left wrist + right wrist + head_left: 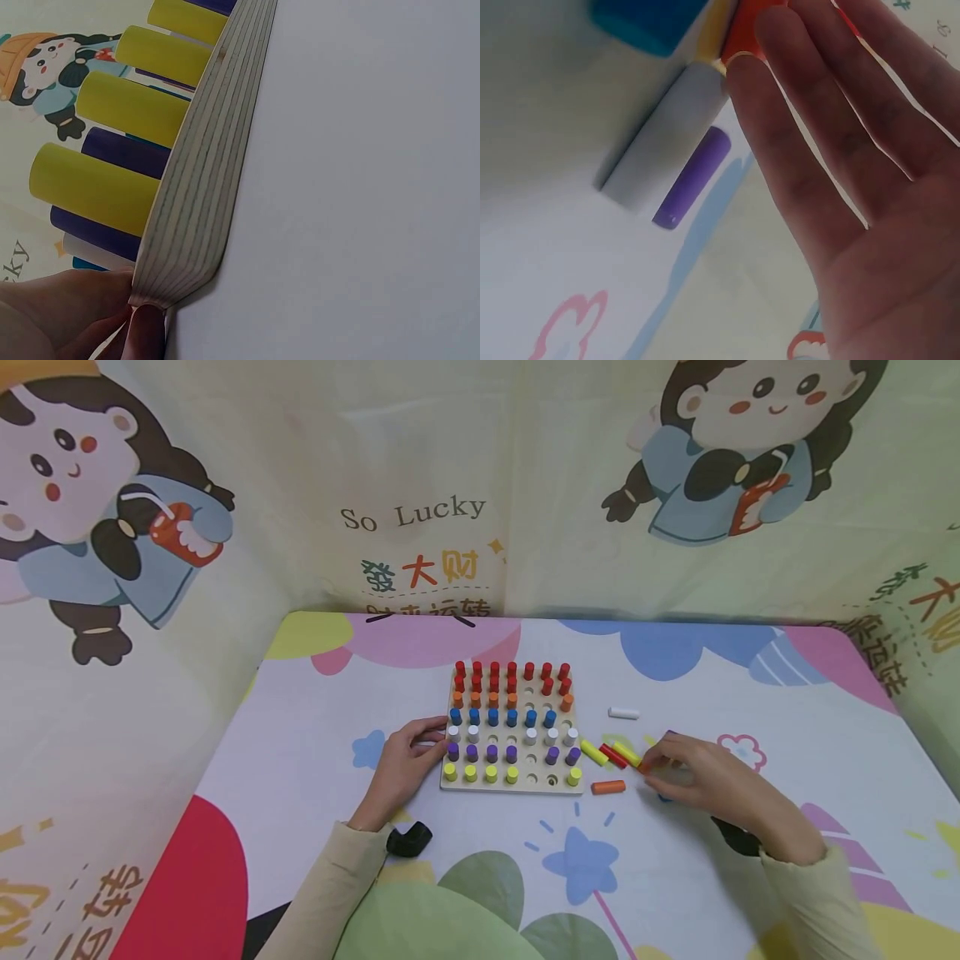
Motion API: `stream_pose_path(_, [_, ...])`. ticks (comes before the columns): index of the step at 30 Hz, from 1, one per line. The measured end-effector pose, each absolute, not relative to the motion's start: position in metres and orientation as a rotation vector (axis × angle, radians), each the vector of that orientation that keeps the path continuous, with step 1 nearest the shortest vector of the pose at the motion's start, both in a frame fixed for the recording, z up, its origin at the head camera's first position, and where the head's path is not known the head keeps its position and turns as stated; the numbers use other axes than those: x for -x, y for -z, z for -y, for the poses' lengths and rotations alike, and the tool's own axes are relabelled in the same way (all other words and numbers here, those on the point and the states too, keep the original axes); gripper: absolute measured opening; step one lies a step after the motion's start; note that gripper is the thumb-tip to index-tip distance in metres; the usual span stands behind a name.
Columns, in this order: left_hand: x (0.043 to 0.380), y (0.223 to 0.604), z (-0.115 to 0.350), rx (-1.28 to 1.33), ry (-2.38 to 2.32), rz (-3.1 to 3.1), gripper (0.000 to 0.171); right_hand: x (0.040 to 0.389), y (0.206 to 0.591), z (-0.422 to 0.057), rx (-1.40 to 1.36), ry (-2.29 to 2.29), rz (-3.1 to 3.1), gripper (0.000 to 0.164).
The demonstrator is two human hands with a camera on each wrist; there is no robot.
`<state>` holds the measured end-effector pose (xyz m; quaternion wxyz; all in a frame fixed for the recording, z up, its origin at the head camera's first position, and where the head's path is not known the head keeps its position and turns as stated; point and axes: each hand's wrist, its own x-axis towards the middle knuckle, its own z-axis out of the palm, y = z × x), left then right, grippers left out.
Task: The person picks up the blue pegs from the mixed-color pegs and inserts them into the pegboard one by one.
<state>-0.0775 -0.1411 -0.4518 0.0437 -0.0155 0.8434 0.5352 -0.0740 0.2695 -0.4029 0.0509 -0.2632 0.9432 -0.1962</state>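
A wooden pegboard (pixel 519 781) carries rows of coloured pegs: red, orange, blue, white, purple and yellow, with some holes bare. My left hand (pixel 408 764) holds its left edge; in the left wrist view the thumb and a finger (pixel 148 330) pinch the board's corner. To the right of the board, my right hand (pixel 697 768) reaches down among loose pegs, its fingertips on an orange peg (pixel 646 767). The thumb is out of the right wrist view, where a white peg (pixel 664 135), a purple peg (pixel 694 180) and a blue peg (pixel 649 22) lie near the fingers.
Between board and right hand lie yellow pegs (pixel 594 753), a red peg (pixel 613 756) and another orange peg (pixel 608 787). A white peg (pixel 624 713) lies farther back. The patterned tabletop (pixel 300 718) meets a printed cloth wall (pixel 547 560) behind.
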Motion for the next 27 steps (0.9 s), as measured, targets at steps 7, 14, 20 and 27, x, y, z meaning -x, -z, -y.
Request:
stream_pose_path(7, [0.077, 0.452, 0.142, 0.044, -1.633, -2.579, 0.040, 0.071, 0.405, -0.279, 0.809, 0.567, -2.847, 0.021])
stream_pose_path(14, [0.076, 0.453, 0.143, 0.040, -1.628, -2.579, 0.040, 0.071, 0.406, -0.284, 0.771, 0.562, -2.793, 0.024])
stream_pose_path(20, [0.077, 0.453, 0.142, 0.040, -1.634, -2.577, 0.039, 0.071, 0.405, -0.287, 0.745, 0.556, -2.764, 0.027])
stream_pose_path(27, [0.078, 0.453, 0.142, 0.045, -1.625, -2.580, 0.039, 0.069, 0.407, -0.295, 0.758, 0.544, -2.751, 0.030])
